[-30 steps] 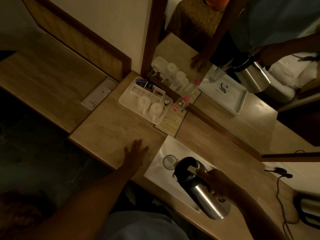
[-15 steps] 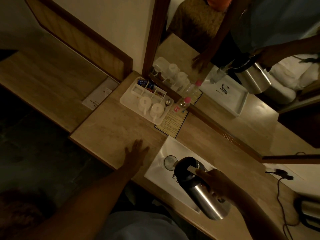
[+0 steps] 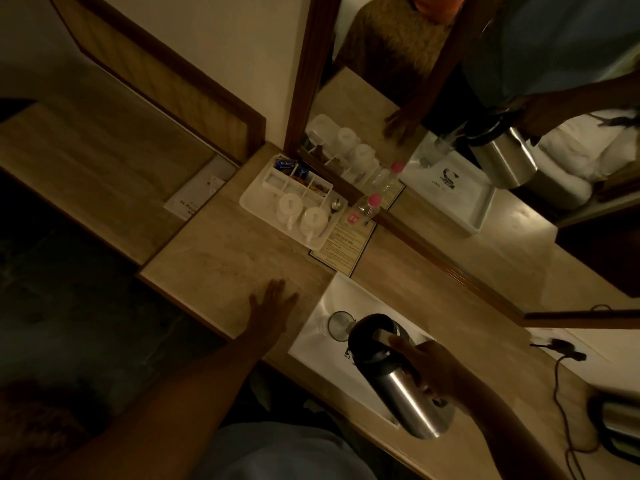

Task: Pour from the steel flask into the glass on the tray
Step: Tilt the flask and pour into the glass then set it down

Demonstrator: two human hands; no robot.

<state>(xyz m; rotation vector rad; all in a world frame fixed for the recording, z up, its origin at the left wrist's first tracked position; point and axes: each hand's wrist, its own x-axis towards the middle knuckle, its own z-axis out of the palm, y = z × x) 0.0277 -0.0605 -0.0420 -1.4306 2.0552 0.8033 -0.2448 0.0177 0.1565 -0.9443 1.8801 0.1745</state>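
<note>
While the right hand gripped the handle of the steel flask, the cylindrical brushed-metal body was tilted, its black domed top leaning toward the glass. That small clear round tumbler stood on the white rectangular tray, just beside the flask's spout end; whether they touched could not be told. Left hand lay flat, fingers spread, grasping nothing, on the beige stone-patterned counter. Lighting dim; no liquid stream discernible.
</note>
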